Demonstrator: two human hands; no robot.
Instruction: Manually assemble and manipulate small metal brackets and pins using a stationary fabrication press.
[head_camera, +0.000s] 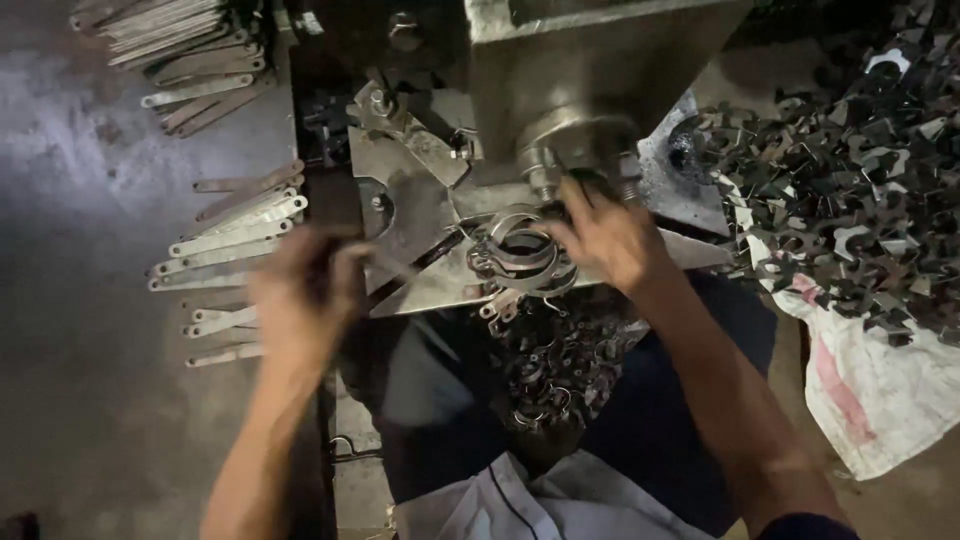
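A metal press (590, 70) stands over a steel die plate (420, 215). On the plate lie curved metal clamp pieces (520, 258) around a round hole. My right hand (600, 238) reaches under the press head, its fingers on the rim of these pieces. Blurred with motion, my left hand (305, 295) hovers at the plate's left edge and seems to hold a thin rod; what it grips is unclear.
Flat metal strips (235, 240) lie in rows on the floor at left, more at the top left (180, 40). A big heap of stamped metal pieces (850, 180) lies at right on a white sack (870, 390). More pieces fill a pile (555, 365) under the plate.
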